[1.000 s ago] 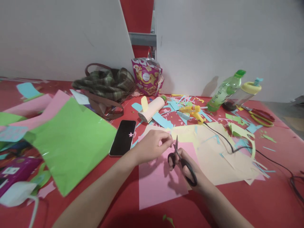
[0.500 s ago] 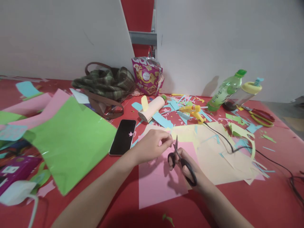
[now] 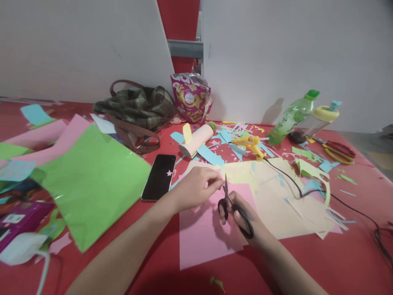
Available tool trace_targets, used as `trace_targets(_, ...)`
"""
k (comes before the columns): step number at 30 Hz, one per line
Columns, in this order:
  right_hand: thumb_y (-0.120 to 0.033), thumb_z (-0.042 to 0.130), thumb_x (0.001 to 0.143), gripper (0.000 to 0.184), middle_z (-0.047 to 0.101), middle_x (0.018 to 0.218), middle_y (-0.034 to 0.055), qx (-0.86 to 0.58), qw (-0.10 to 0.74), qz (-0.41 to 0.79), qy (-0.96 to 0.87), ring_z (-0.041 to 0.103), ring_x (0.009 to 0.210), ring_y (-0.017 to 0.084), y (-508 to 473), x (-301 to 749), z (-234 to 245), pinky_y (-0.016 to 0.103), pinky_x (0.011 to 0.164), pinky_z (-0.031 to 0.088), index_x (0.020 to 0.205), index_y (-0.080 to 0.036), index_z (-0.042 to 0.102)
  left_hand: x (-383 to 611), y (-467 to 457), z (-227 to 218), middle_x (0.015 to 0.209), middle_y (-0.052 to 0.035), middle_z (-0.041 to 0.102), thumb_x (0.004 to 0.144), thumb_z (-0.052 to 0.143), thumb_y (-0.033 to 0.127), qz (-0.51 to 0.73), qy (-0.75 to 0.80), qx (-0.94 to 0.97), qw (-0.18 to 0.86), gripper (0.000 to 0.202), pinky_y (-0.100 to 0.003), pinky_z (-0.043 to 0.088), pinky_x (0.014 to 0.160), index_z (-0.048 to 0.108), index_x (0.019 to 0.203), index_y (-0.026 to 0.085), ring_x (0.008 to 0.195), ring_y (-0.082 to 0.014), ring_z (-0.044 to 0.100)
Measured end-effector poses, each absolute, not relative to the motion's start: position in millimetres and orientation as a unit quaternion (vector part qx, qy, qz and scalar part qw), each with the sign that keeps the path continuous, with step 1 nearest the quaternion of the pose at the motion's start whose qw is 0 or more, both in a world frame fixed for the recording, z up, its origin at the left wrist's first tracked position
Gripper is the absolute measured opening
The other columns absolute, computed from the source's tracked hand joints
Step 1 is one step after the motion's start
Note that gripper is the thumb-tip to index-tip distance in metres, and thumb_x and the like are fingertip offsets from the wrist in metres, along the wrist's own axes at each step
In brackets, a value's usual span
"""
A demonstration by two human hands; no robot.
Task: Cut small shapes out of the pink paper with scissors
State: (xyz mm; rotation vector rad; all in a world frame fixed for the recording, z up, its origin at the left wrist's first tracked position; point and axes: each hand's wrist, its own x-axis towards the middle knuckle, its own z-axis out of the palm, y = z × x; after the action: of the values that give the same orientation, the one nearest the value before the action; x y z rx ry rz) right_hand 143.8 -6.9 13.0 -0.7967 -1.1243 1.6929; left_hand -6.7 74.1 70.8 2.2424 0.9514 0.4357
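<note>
My right hand (image 3: 245, 221) grips black-handled scissors (image 3: 235, 209), blades pointing up and away from me. My left hand (image 3: 196, 188) is closed in a pinch on a tiny paper piece right at the blade tips; the piece is too small to make out. Both hands hover over a pink paper sheet (image 3: 202, 233) lying on the red table (image 3: 337, 262). A cream sheet (image 3: 285, 200) lies just right of the pink one.
A black phone (image 3: 159, 177) lies left of my hands, beside a large green sheet (image 3: 92, 180). Farther back are a plaid bag (image 3: 135, 108), snack pouch (image 3: 190, 97), paper roll (image 3: 196, 140), yellow glue gun (image 3: 249, 143) with cord, green bottle (image 3: 291, 116), red scissors (image 3: 336, 149) and scattered scraps.
The scissors have tilted slightly and shifted a little toward my left fingers. Otherwise both hands stay in place over the pink sheet.
</note>
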Motion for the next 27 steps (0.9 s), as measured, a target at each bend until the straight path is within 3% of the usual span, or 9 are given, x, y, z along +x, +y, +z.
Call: trace_targets(27,-0.044,0.052,0.073,0.028,0.046,0.066,-0.0006,-0.349,0.457,0.670,-0.469,0.044,0.060,0.013,-7.0,144.7,12.8,0.027,0.056,0.034,0.074,-0.020,0.038,-6.1,74.6,70.9,0.065,-0.0001,0.060,0.078,0.039,0.026,0.169,0.391,0.813,0.397,0.026,-0.021,0.039,0.062,0.057,0.064,0.015,0.062,-0.0112,0.053)
